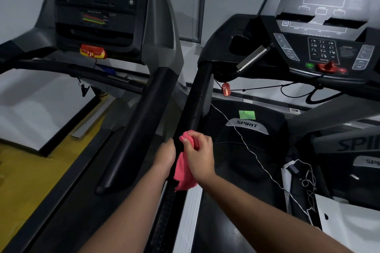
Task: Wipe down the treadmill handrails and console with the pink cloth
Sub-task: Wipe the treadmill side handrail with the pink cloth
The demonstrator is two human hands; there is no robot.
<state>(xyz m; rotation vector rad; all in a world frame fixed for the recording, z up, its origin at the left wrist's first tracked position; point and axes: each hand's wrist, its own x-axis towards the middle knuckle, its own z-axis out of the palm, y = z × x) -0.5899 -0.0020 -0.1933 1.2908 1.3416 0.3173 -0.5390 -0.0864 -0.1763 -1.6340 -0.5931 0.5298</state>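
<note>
1. R hand (200, 154), close in: fingers curled, bunching the crumpled pink cloth (184, 172) against the long black padded handrail (197, 96); cloth's tail hangs below the palm.
2. L hand (165, 155) just beside it on the rail's other side, fingers curled round the rail.
3. Right of R hand: grey badge (246, 125) reads "SPIRIT"; green sticker (246, 114) just above, text too small to read.
4. Ahead-right of both hands: dark grey console (322, 26) w/ number keypad (322, 50), "ENTER" under it.

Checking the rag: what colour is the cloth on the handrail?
Plain pink cloth, gripped in the right hand; head view shows it best.
</note>
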